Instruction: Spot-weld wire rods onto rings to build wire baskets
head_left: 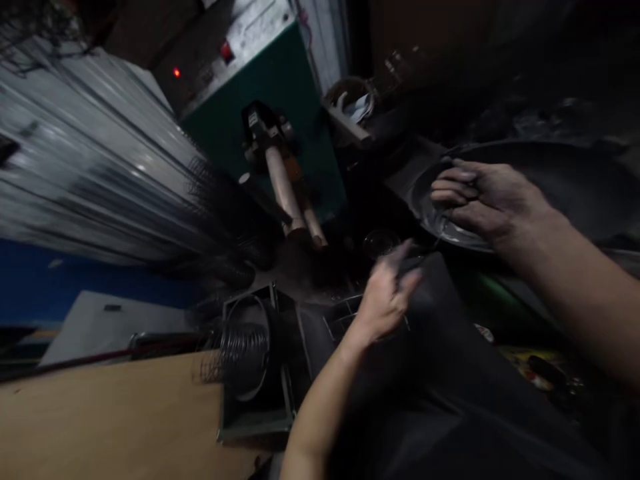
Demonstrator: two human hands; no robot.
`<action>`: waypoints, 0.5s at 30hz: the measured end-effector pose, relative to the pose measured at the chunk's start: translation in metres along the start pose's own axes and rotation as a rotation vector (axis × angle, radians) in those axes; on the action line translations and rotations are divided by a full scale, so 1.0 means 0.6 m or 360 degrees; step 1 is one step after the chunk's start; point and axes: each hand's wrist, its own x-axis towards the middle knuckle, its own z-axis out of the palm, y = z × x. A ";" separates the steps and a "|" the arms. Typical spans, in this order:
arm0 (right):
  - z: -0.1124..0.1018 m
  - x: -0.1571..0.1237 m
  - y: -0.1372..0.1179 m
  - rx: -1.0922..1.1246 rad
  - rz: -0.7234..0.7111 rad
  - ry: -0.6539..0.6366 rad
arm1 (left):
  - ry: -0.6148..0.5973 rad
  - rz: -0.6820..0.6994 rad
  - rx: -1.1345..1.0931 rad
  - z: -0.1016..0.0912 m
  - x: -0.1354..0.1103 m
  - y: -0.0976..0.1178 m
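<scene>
My left hand (385,300) is in the lower middle, smeared by motion, over the dark cloth on my lap. Its thumb and forefinger point up and right, with a thin dark thing between them that I cannot make out. My right hand (485,200) is curled closed over the near left rim of a wide dark round pan (565,160). What its fingers grip, if anything, is hidden. A thin line, perhaps a wire, shows between the two hands. Below the left hand lies a thin wire grid (345,317), partly covered by the wrist.
A green machine (310,113) with a protruding metal shaft (283,180) stands ahead. A coil of wire (245,347) sits in a metal frame at lower left, beside a tan board (125,420). Corrugated sheeting (100,147) lines the left. A round container (353,97) stands behind.
</scene>
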 end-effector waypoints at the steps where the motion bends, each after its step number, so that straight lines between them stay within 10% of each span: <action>1: 0.024 -0.017 0.004 0.0053 0.0052 -0.0038 | -0.0025 -0.0060 -0.0103 0.011 0.014 0.000; 7: 0.039 -0.079 0.162 -0.0771 0.0043 -0.0404 | 0.0509 -0.0290 -0.0964 -0.038 0.053 -0.048; 15: 0.048 -0.083 0.278 -0.1424 -0.0370 -0.0769 | 0.0507 -0.0596 -0.1129 -0.098 0.060 -0.102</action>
